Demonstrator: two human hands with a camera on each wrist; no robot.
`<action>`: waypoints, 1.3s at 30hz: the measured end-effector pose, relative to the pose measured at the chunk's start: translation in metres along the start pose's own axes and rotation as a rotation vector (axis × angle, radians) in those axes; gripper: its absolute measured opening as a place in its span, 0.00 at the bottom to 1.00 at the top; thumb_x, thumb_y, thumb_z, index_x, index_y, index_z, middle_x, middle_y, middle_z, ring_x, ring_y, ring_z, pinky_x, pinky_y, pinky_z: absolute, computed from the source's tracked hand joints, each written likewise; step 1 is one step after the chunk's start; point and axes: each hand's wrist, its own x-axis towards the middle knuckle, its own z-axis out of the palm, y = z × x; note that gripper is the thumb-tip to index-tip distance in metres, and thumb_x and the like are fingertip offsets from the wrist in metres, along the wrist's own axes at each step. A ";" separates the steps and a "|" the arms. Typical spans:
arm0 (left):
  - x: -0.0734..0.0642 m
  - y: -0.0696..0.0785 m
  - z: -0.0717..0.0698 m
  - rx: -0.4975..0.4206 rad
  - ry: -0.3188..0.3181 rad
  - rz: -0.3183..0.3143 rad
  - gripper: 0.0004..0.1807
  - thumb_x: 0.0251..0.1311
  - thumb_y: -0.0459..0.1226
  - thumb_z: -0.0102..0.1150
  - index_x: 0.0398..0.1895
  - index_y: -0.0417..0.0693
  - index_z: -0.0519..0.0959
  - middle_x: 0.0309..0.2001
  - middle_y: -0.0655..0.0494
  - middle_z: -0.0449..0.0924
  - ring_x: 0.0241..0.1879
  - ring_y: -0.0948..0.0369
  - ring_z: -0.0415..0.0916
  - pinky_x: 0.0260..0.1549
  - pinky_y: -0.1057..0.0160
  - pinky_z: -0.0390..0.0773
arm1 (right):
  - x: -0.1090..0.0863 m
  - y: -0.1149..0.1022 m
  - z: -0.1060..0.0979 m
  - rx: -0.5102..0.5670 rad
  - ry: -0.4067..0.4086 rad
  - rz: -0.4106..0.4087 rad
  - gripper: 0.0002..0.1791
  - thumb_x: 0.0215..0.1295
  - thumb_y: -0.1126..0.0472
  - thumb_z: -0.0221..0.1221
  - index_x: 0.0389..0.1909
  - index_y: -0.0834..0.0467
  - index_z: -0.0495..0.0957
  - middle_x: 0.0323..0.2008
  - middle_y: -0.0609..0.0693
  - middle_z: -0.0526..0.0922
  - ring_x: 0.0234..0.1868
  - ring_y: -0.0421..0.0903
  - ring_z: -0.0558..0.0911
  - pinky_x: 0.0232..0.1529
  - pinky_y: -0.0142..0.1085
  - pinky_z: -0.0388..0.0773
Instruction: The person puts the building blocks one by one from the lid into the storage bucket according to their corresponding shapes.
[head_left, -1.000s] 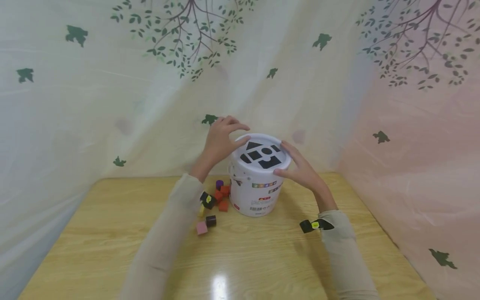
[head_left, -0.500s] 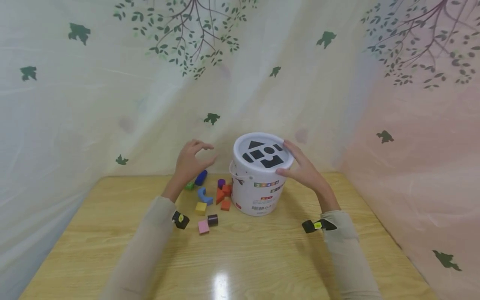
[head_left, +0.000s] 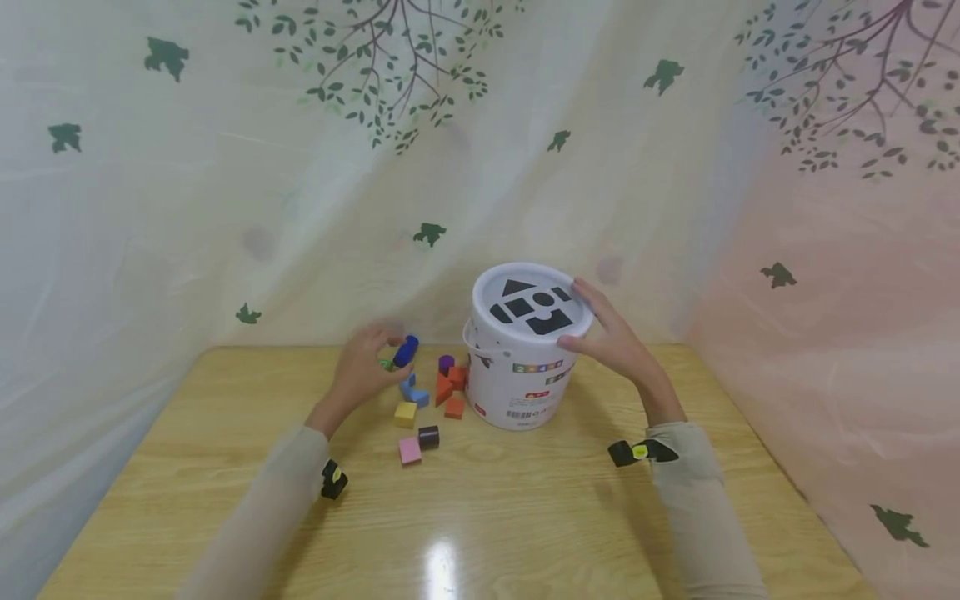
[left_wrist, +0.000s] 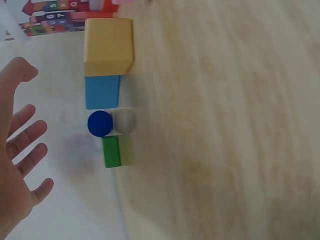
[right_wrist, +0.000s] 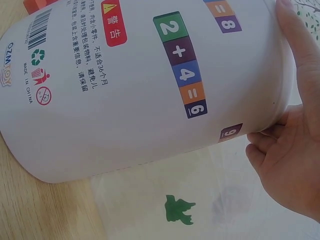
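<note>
A white toy bucket [head_left: 517, 392] stands upright on the table, its lid [head_left: 543, 277] cut with dark shape holes. My right hand [head_left: 611, 343] grips the lid's right edge, thumb on the near side and fingers round the far side. Low over the blocks, my left hand [head_left: 360, 367] has its thumb and fingers spread around a dark blue cylinder [head_left: 406, 351]. In the left wrist view, a gap shows between those fingers and the upright cylinder [left_wrist: 100, 123]. Beside it are a light blue arch [left_wrist: 102, 92] and a green block [left_wrist: 111, 151].
Left of the bucket lie a yellow block [head_left: 406, 414], a pink block [head_left: 409, 451], a dark brown cylinder [head_left: 429, 437], several orange-red blocks [head_left: 454, 407] and a purple cylinder [head_left: 446, 363]. A printed curtain [head_left: 337, 250] hangs behind the wooden table [head_left: 525, 517].
My left hand has left the bucket's lid and moved left and down to the dark blue cylinder. My right hand has stayed on the lid's edge.
</note>
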 end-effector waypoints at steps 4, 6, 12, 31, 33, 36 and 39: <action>-0.007 -0.002 0.005 0.018 -0.051 -0.033 0.29 0.52 0.45 0.75 0.55 0.40 0.81 0.55 0.43 0.81 0.59 0.44 0.73 0.63 0.38 0.69 | 0.000 -0.001 0.000 0.007 -0.004 0.004 0.56 0.58 0.50 0.72 0.82 0.49 0.48 0.83 0.51 0.43 0.83 0.58 0.45 0.77 0.66 0.43; -0.010 -0.002 0.007 0.035 -0.070 -0.040 0.29 0.53 0.46 0.74 0.55 0.40 0.81 0.56 0.44 0.81 0.58 0.45 0.73 0.62 0.38 0.69 | 0.000 -0.001 -0.001 0.008 -0.007 0.005 0.57 0.58 0.51 0.72 0.82 0.48 0.47 0.83 0.51 0.43 0.83 0.59 0.45 0.76 0.67 0.43; -0.011 -0.009 0.008 0.057 -0.137 -0.002 0.25 0.54 0.45 0.73 0.54 0.43 0.82 0.57 0.43 0.80 0.58 0.44 0.72 0.61 0.36 0.69 | 0.000 0.001 0.000 0.004 0.002 0.004 0.57 0.58 0.48 0.72 0.82 0.49 0.48 0.83 0.50 0.44 0.83 0.58 0.46 0.77 0.66 0.44; -0.001 -0.025 0.005 0.122 -0.440 0.020 0.24 0.58 0.41 0.67 0.60 0.54 0.82 0.71 0.35 0.69 0.70 0.33 0.63 0.66 0.23 0.55 | 0.001 0.001 0.001 0.008 0.005 -0.009 0.57 0.57 0.48 0.73 0.82 0.48 0.48 0.83 0.49 0.45 0.83 0.58 0.46 0.76 0.67 0.44; -0.002 -0.026 0.003 0.124 -0.438 0.018 0.24 0.58 0.41 0.68 0.60 0.53 0.82 0.70 0.36 0.70 0.70 0.33 0.63 0.65 0.23 0.55 | 0.001 0.001 0.001 0.006 0.001 -0.011 0.57 0.57 0.47 0.72 0.82 0.48 0.48 0.83 0.49 0.45 0.83 0.58 0.46 0.76 0.67 0.44; -0.004 -0.027 -0.001 0.125 -0.435 0.006 0.22 0.57 0.41 0.71 0.57 0.52 0.83 0.68 0.38 0.73 0.68 0.35 0.65 0.66 0.24 0.56 | 0.001 0.001 0.001 0.007 0.004 -0.009 0.57 0.57 0.47 0.72 0.82 0.48 0.48 0.83 0.49 0.45 0.83 0.58 0.46 0.76 0.67 0.44; -0.006 -0.029 -0.004 0.129 -0.428 0.006 0.20 0.55 0.41 0.72 0.53 0.52 0.84 0.64 0.42 0.77 0.66 0.37 0.68 0.65 0.26 0.58 | 0.001 0.003 0.001 0.002 0.005 -0.007 0.57 0.57 0.48 0.72 0.82 0.48 0.48 0.83 0.49 0.45 0.83 0.58 0.46 0.76 0.66 0.45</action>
